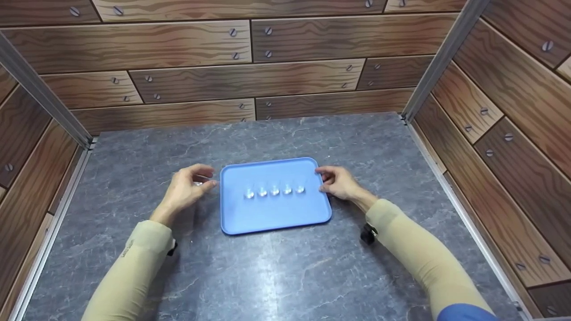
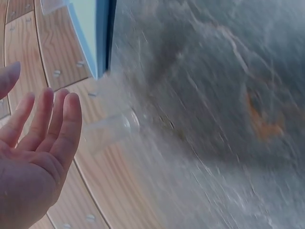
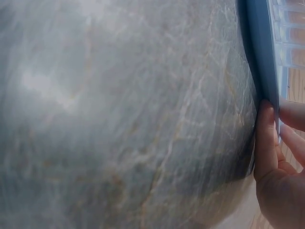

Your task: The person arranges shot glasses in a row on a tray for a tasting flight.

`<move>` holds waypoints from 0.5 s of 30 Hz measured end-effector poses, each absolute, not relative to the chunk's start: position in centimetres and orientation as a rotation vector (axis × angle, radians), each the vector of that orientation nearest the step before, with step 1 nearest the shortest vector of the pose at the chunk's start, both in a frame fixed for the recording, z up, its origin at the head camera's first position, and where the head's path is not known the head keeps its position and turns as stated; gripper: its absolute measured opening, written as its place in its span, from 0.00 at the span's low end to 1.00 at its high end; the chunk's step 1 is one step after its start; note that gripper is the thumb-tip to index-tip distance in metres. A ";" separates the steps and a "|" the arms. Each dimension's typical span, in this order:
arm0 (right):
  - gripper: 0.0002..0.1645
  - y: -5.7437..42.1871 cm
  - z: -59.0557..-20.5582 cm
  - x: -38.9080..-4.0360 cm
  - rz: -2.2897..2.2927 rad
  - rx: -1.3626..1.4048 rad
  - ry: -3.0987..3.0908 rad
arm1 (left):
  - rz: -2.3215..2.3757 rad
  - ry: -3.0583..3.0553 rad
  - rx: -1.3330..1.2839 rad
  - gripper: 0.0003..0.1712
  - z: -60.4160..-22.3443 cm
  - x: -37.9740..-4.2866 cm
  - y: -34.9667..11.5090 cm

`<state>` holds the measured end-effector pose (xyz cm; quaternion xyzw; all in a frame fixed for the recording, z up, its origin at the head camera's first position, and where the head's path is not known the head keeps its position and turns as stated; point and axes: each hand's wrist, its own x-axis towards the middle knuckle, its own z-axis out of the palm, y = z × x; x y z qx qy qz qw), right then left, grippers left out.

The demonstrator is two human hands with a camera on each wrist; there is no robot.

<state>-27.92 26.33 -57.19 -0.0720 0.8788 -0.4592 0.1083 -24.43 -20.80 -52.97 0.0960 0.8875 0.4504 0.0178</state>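
A blue rectangular tray lies on the grey marbled table. Several small clear cylindrical cups stand on it in a row; in the right wrist view these cups rise above the tray's rim. My right hand holds the tray's right edge, and in the right wrist view fingers of that hand lie on both sides of the rim. My left hand is off the tray's left edge, fingers spread. Another clear cylinder stands on the table near the left hand, apart from it.
The marbled table is enclosed by wood-patterned walls at the back and sides. Metal rails run along its edges. Dark wrist-worn devices hang under the sleeves.
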 end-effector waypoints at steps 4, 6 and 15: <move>0.36 26.3 -57.2 -27.9 -1.351 -0.212 2.585 | 1.399 2.769 0.264 0.24 -53.1 -24.3 -21.8; 0.36 26.3 -57.2 -27.9 -1.351 -0.215 2.587 | 1.392 2.785 0.244 0.25 -53.2 -24.3 -22.3; 0.35 26.4 -57.2 -28.0 -1.387 -0.255 2.577 | 1.341 2.883 0.122 0.28 -53.8 -24.6 -24.3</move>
